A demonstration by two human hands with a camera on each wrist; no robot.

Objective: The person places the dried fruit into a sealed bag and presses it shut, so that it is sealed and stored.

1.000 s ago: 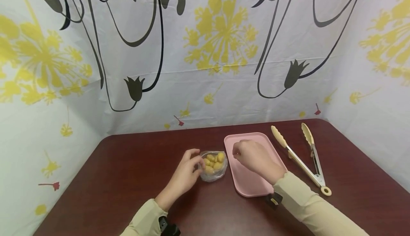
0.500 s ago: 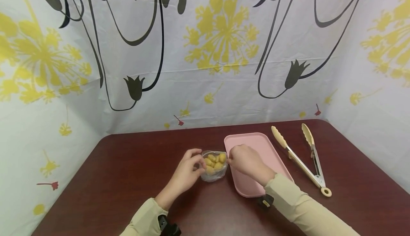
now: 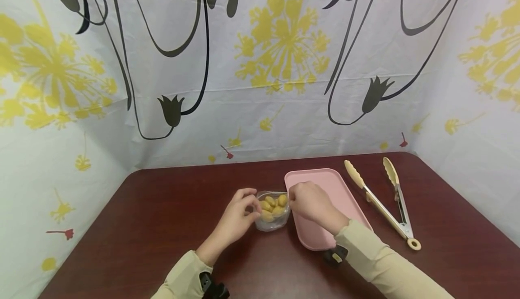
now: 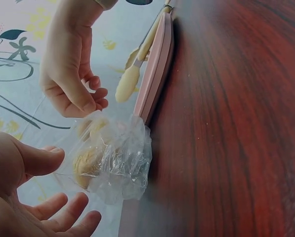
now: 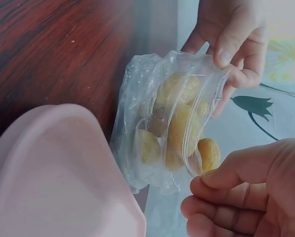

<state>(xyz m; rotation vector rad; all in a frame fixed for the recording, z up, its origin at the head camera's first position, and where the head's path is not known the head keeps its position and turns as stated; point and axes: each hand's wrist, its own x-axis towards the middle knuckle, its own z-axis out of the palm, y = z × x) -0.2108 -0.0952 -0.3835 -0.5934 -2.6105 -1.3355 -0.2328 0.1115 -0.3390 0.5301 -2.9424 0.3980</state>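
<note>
Right wrist view: left hand (image 5: 238,47) and right hand (image 5: 248,190) pinch an opened clear bag (image 5: 132,94), yellow pieces (image 5: 183,129) still inside.

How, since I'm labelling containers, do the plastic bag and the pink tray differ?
The plastic bag is clear and crinkled; the pink tray is opaque and smooth. The bag is smaller and stands open at the top, while the larger tray lies flat. The bag contains yellow pieces; the tray shows none on its visible surface. Both rest on the dark red table, side by side.
</note>
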